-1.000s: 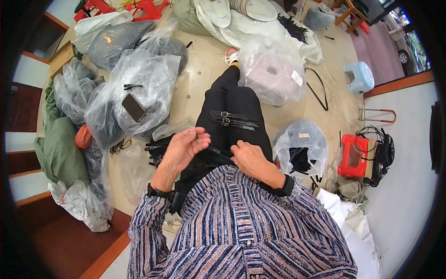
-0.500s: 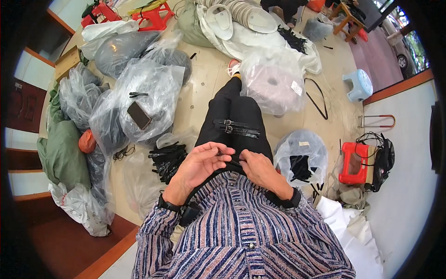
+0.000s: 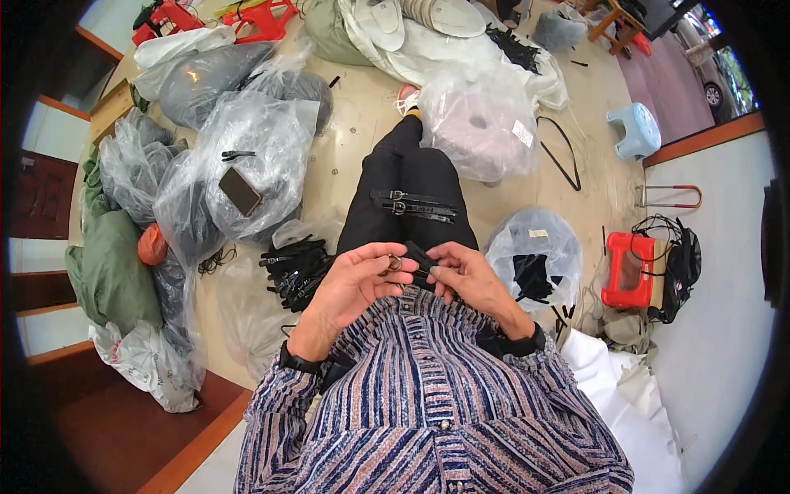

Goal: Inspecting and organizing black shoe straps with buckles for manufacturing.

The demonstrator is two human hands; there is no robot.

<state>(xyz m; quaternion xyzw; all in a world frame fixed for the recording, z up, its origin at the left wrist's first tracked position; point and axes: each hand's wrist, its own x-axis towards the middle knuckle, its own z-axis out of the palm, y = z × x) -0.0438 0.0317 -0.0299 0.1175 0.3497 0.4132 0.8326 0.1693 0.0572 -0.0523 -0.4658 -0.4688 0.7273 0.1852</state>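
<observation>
While the right hand (image 3: 471,276) pinches a strap (image 3: 418,253) slanting away leftward, the half-curled left hand (image 3: 352,280) pinches a ring (image 3: 395,263) at its left.

Small round metallic piece (image 3: 395,263) in bare left hand (image 3: 350,281), details too small, flat black strips (image 3: 419,254) partly hidden by bare right hand (image 3: 469,278), far white oval sheet (image 3: 382,26) cut off above

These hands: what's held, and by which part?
The right hand pinches a black strap, the left hand a small ring-like piece; the exact part gripped is unclear.
</observation>
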